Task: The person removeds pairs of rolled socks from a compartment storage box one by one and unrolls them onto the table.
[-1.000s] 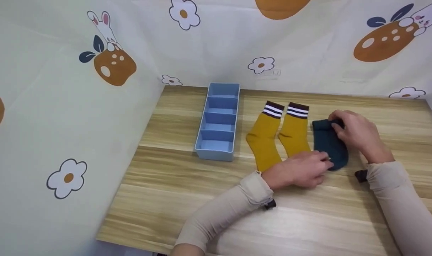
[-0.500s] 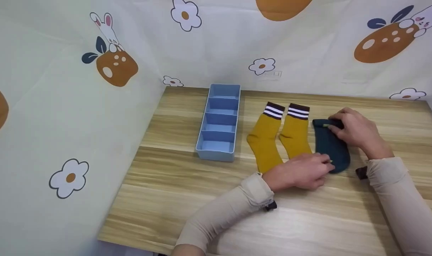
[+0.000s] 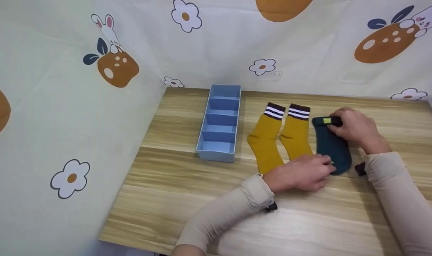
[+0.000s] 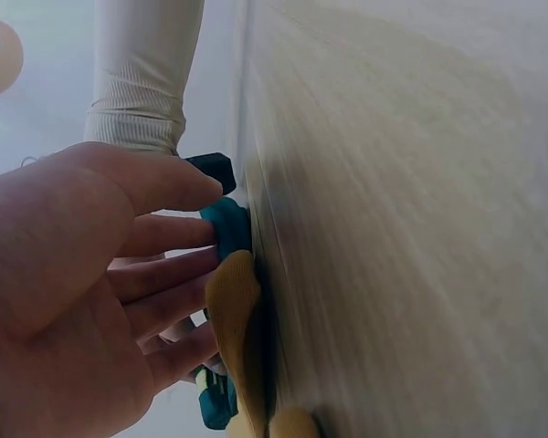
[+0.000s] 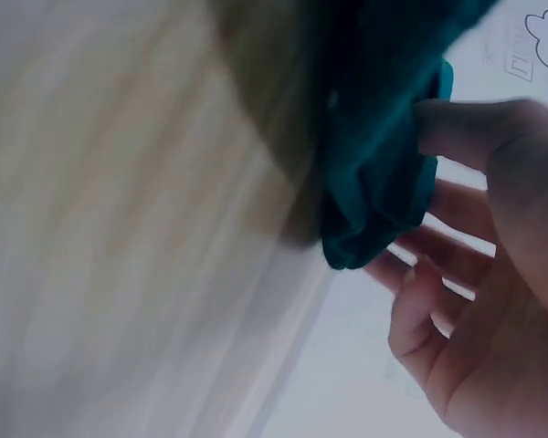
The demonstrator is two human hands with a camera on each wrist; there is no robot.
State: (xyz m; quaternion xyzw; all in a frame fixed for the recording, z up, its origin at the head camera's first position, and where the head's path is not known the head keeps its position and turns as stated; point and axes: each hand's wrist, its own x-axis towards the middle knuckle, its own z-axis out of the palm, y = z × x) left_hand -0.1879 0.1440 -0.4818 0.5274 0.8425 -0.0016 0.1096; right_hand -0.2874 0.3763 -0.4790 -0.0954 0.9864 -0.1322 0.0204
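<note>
A dark green sock (image 3: 330, 144) lies folded on the wooden table, with a yellow label (image 3: 327, 121) showing on its turned-over cuff. At the cuff my right hand (image 3: 358, 128) pinches the fabric between thumb and fingers. The right wrist view shows that green sock (image 5: 374, 173) raised a little off the tabletop there. My left hand (image 3: 303, 173) touches the toe end with its fingertips; in the left wrist view its fingers (image 4: 169, 283) are mostly straight. Under the left forearm side lie two mustard socks (image 3: 267, 142) with striped cuffs, their toes partly hidden by that hand.
A blue box (image 3: 216, 156) with several compartments in a row stands left of the socks. Printed cloth walls (image 3: 223, 46) border the table (image 3: 159, 199) at the back and left. Dark wrist cameras (image 3: 271, 207) sit under both cuffs.
My right hand has turned the green sock's cuff so that the yellow label shows in full. The left hand has stayed almost in place at the toe end.
</note>
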